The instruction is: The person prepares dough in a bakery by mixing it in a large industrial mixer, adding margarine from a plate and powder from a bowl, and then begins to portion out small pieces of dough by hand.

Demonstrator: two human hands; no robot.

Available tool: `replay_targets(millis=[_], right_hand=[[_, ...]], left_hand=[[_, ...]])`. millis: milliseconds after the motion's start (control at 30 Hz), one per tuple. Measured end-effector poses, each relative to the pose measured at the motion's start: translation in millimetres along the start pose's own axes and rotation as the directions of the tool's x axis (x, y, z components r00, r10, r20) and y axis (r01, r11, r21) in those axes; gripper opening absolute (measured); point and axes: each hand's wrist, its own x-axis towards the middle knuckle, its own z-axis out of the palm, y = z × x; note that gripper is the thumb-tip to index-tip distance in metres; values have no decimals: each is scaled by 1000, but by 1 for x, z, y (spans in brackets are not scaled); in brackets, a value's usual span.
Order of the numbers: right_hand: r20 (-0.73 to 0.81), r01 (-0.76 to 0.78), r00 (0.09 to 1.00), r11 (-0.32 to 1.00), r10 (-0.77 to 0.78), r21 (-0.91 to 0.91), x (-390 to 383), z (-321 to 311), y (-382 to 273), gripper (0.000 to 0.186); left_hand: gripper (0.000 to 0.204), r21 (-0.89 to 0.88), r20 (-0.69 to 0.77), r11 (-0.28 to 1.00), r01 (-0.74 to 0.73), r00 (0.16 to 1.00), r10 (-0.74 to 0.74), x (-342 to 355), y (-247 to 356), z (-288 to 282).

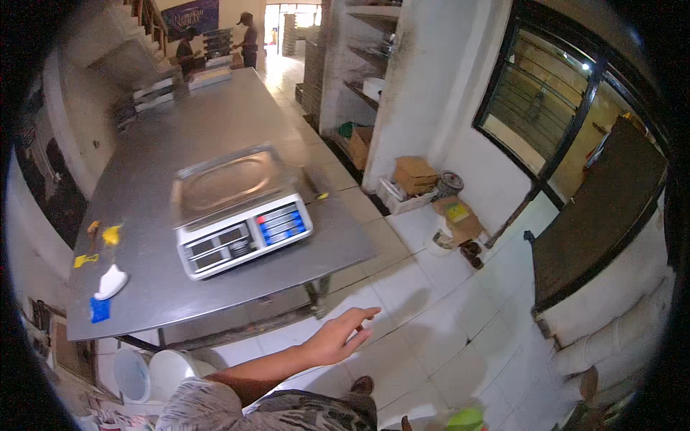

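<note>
My left hand (341, 336) reaches out over the tiled floor, in front of the metal table's near edge. Its fingers are loosely spread and nothing is in them. At the lower edge only a fingertip of what seems to be my right hand (407, 424) shows. A bright green thing (466, 419) is just beside it, cut off by the picture's edge; whether that hand holds it is hidden. A white digital scale (244, 208) with a metal pan stands on the metal table (316, 248), beyond my left hand.
On the table's left lie a white scoop-like piece (111, 282), a blue scrap (100, 309) and yellow bits (111, 235). White buckets (171, 377) stand below. A crate (399, 197) with cardboard sits by the wall. Two people (248, 42) are at the far end.
</note>
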Motion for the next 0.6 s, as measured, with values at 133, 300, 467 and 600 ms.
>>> replay_targets(millis=[133, 300, 467, 600], right_hand=[[-13, 44, 999, 992, -46, -122, 144, -179, -65, 65], [-115, 610, 696, 669, -708, -425, 173, -171, -397, 42], [100, 797, 482, 389, -870, -462, 234, -138, -610, 42], [149, 544, 685, 365, -713, -755, 326, -206, -626, 43]], left_hand=[[39, 176, 10, 982, -65, 998, 64, 99, -20, 28], [30, 326, -185, 937, 127, 980, -69, 177, -56, 7], [30, 296, -388, 915, 274, 910, -147, 266, -110, -8], [31, 227, -489, 918, 326, 853, -182, 352, -160, -21]])
